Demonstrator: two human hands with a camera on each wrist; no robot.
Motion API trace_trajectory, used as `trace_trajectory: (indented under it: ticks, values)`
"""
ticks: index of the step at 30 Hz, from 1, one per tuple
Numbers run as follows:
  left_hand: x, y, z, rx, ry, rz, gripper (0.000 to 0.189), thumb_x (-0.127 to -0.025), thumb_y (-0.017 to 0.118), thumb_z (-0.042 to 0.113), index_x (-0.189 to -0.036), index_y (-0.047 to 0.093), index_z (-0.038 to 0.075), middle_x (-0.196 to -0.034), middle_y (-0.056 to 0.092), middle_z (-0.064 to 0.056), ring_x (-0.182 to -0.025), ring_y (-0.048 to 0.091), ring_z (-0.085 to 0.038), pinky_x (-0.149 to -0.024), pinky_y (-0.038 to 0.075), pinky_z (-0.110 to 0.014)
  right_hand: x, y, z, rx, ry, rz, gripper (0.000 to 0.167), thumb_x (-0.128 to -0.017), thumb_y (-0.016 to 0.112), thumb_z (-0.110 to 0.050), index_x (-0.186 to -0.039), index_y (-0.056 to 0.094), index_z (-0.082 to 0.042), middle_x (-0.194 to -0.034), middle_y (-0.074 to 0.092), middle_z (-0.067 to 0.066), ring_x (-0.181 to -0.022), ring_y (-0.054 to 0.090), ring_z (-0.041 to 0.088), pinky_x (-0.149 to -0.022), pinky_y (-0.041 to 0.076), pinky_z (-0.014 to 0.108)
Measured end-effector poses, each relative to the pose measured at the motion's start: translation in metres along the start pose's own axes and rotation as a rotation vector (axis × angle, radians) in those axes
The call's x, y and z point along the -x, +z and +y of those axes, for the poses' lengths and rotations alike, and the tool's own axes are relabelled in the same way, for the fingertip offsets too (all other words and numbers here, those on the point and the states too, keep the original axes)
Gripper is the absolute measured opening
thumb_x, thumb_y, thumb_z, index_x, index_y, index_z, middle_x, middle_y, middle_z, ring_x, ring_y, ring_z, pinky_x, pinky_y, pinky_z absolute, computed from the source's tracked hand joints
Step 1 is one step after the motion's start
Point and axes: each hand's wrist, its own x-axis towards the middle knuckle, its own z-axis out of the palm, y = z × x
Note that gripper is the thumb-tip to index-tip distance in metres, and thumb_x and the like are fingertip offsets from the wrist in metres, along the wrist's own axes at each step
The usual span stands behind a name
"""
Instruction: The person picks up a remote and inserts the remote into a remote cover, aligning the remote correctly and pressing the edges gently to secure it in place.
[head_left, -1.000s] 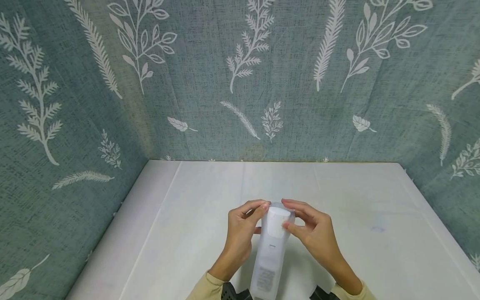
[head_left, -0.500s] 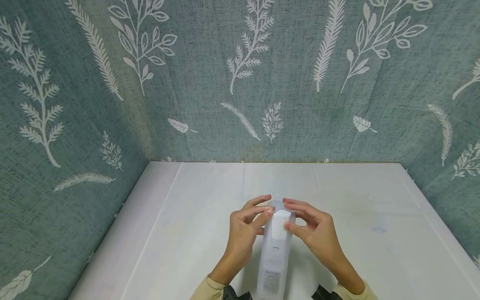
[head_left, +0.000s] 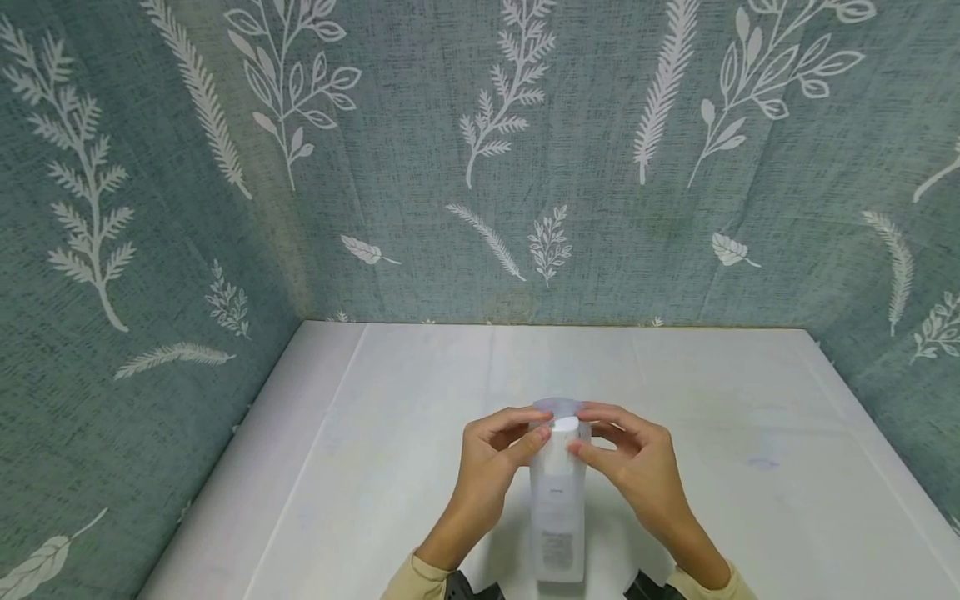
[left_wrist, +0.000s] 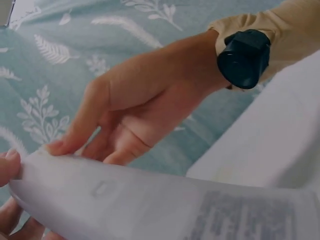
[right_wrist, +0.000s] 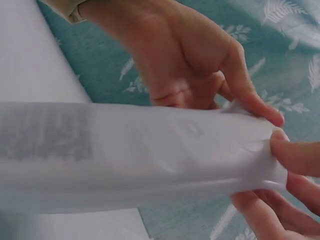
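A tall white bottle-like container [head_left: 557, 500] with a block of grey print stands, tilted a little, inside a translucent plastic sleeve [head_left: 557, 406]. My left hand [head_left: 491, 462] pinches the sleeve's upper left edge between thumb and fingers. On the opposite side, my right hand [head_left: 637, 467] pinches the upper right edge. The left wrist view shows my right hand [left_wrist: 150, 95] beyond the printed side. In the right wrist view my left hand [right_wrist: 185, 55] holds the far edge, with fingers [right_wrist: 300, 155] of my right hand at the sleeve's end. The container's top is partly hidden by fingers.
A white table [head_left: 390, 433] lies beneath the hands. Green cloth with white leaf prints [head_left: 420, 150] hangs behind it and along both sides. Black wrist mounts [head_left: 472, 590] sit over the beige sleeves at the bottom of the head view.
The container has swung more upright and its base has come into view. My left fingers have shifted along the top edge and closed in; the translucent rim shows wider between the hands.
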Motion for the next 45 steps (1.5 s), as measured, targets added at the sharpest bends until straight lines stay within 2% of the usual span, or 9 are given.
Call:
trace_trajectory:
  ticks: [4, 8, 15, 19, 23, 29, 34, 39, 45]
  values:
    - [0.0, -0.001, 0.002, 0.015, 0.022, 0.0, 0.026, -0.084, 0.069, 0.002, -0.108, 0.065, -0.008, -0.105, 0.064, -0.016, -0.087, 0.063, -0.021, -0.065, 0.057, -0.03, -0.001, -0.006, 0.002, -0.075, 0.01, -0.107, 0.027, -0.086, 0.065, 0.003, -0.112, 0.061, 0.01, -0.108, 0.065, 0.011, -0.093, 0.066, 0.02, -0.074, 0.058, 0.035]
    - [0.001, -0.003, 0.003, 0.048, 0.005, 0.003, 0.027, -0.084, 0.068, 0.0, -0.109, 0.064, -0.008, -0.102, 0.066, -0.012, -0.084, 0.062, -0.02, -0.064, 0.057, -0.03, -0.002, -0.009, 0.004, -0.146, 0.016, -0.181, 0.021, -0.088, 0.06, 0.005, -0.108, 0.062, 0.011, -0.102, 0.067, 0.006, -0.088, 0.066, 0.019, -0.072, 0.059, 0.035]
    - [0.001, -0.004, 0.003, 0.032, 0.0, -0.011, 0.028, -0.083, 0.068, -0.001, -0.109, 0.063, -0.009, -0.1, 0.066, -0.011, -0.083, 0.061, -0.02, -0.065, 0.057, -0.029, 0.0, -0.006, 0.005, -0.164, 0.002, -0.101, 0.012, -0.087, 0.06, 0.008, -0.094, 0.068, 0.001, -0.101, 0.065, 0.006, -0.086, 0.065, 0.019, -0.066, 0.059, 0.036]
    - [0.001, -0.003, 0.004, 0.022, 0.018, -0.006, 0.027, -0.082, 0.07, -0.001, -0.107, 0.064, -0.007, -0.103, 0.064, -0.013, -0.087, 0.062, -0.022, -0.064, 0.057, -0.03, 0.002, 0.001, 0.005, -0.196, 0.016, -0.028, 0.009, -0.088, 0.059, 0.007, -0.093, 0.066, 0.003, -0.104, 0.064, 0.007, -0.088, 0.064, 0.019, -0.067, 0.059, 0.037]
    - [0.001, -0.004, 0.007, 0.021, 0.036, 0.0, 0.026, -0.081, 0.071, -0.002, -0.105, 0.064, -0.008, -0.104, 0.064, -0.013, -0.09, 0.062, -0.024, -0.063, 0.057, -0.029, 0.003, 0.005, 0.005, -0.253, -0.024, 0.008, 0.011, -0.089, 0.055, 0.01, -0.093, 0.064, 0.006, -0.112, 0.061, 0.011, -0.094, 0.063, 0.022, -0.07, 0.059, 0.035]
    - [0.001, -0.004, 0.01, 0.03, 0.055, -0.001, 0.027, -0.081, 0.071, -0.002, -0.106, 0.064, -0.007, -0.102, 0.066, -0.011, -0.092, 0.062, -0.024, -0.062, 0.056, -0.028, 0.004, 0.009, 0.005, -0.357, -0.101, 0.001, 0.02, -0.09, 0.049, 0.015, -0.095, 0.065, 0.003, -0.116, 0.059, 0.013, -0.102, 0.059, 0.024, -0.077, 0.057, 0.032]
    - [-0.001, -0.006, 0.012, 0.031, 0.029, 0.017, 0.029, -0.081, 0.07, -0.003, -0.11, 0.063, -0.003, -0.103, 0.066, -0.012, -0.093, 0.062, -0.025, -0.059, 0.056, -0.028, 0.005, 0.01, 0.004, -0.398, -0.128, -0.055, 0.027, -0.091, 0.048, 0.014, -0.093, 0.066, -0.005, -0.12, 0.057, 0.011, -0.112, 0.053, 0.024, -0.084, 0.054, 0.03]
    - [-0.001, -0.006, 0.013, 0.018, 0.005, 0.027, 0.034, -0.081, 0.07, -0.003, -0.113, 0.061, -0.002, -0.104, 0.067, -0.013, -0.095, 0.061, -0.026, -0.059, 0.055, -0.028, 0.003, 0.007, 0.003, -0.344, -0.139, -0.097, 0.027, -0.09, 0.049, 0.015, -0.096, 0.067, -0.004, -0.119, 0.058, 0.01, -0.111, 0.053, 0.025, -0.08, 0.054, 0.03]
    - [0.0, -0.004, 0.01, -0.004, -0.006, 0.031, 0.04, -0.079, 0.072, -0.003, -0.117, 0.059, -0.001, -0.107, 0.066, -0.014, -0.099, 0.06, -0.027, -0.068, 0.055, -0.029, 0.004, 0.004, 0.004, -0.25, -0.09, -0.109, 0.023, -0.085, 0.057, 0.015, -0.101, 0.064, 0.0, -0.114, 0.059, 0.009, -0.105, 0.059, 0.022, -0.078, 0.056, 0.03]
